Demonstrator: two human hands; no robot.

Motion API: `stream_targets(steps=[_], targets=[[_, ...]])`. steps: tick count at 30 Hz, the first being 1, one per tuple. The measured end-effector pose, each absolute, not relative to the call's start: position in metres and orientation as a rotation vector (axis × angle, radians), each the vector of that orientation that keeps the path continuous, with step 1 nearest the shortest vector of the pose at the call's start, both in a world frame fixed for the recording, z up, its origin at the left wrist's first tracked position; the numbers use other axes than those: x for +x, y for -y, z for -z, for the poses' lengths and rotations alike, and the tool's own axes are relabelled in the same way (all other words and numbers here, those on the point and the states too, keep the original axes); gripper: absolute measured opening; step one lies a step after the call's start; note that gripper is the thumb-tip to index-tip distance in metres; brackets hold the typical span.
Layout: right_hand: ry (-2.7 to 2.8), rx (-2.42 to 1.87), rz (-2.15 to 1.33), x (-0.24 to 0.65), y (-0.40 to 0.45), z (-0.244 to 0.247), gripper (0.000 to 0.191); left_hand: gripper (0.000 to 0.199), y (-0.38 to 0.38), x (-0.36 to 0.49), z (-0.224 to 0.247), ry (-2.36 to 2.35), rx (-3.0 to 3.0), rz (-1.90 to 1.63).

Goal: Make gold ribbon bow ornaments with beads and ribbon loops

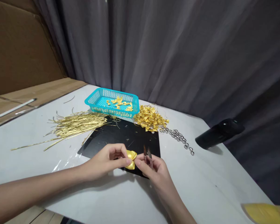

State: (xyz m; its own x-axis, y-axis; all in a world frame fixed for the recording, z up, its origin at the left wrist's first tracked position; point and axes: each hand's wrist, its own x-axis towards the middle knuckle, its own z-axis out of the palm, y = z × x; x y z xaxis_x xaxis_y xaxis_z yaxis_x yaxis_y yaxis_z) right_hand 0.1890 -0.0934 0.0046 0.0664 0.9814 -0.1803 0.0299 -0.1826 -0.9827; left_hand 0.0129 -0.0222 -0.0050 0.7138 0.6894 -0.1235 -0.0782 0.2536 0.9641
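Note:
A shiny yellow ribbon bow (pixel 131 155) is pinched between the thumb and fingers of my left hand (pixel 113 159). From the other side, my right hand (pixel 151 166) meets the bow with thumb and forefinger closed at its edge. Small scissors (pixel 148 155) also sit in that right hand, blades pointing up and away. Whether the right fingertips grip the bow or something thin on it, I cannot tell. Both hands are over the near edge of a black mat (pixel 123 133).
Behind the mat stands a turquoise basket (pixel 95 107) holding several yellow bows. Gold twist ties (pixel 77 124) lie left, a heap of bows (pixel 150 118) right, beside silver beads (pixel 177 135). A black bottle (pixel 218 133) stands far right; a white-and-red pen (pixel 16 108) lies far left.

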Motion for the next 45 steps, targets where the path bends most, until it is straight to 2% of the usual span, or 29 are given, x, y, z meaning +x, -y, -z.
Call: stream_targets(steps=[11, 45], targets=[[1.136, -1.41, -1.245, 0.191, 0.091, 0.001, 0.027, 0.021, 0.021, 0.013, 0.004, -0.597, 1.238, -0.514], [1.212, -1.272, -1.171, 0.193, 0.096, -0.011, 0.027, 0.027, 0.018, 0.011, 0.003, -0.517, 1.12, -0.513]])
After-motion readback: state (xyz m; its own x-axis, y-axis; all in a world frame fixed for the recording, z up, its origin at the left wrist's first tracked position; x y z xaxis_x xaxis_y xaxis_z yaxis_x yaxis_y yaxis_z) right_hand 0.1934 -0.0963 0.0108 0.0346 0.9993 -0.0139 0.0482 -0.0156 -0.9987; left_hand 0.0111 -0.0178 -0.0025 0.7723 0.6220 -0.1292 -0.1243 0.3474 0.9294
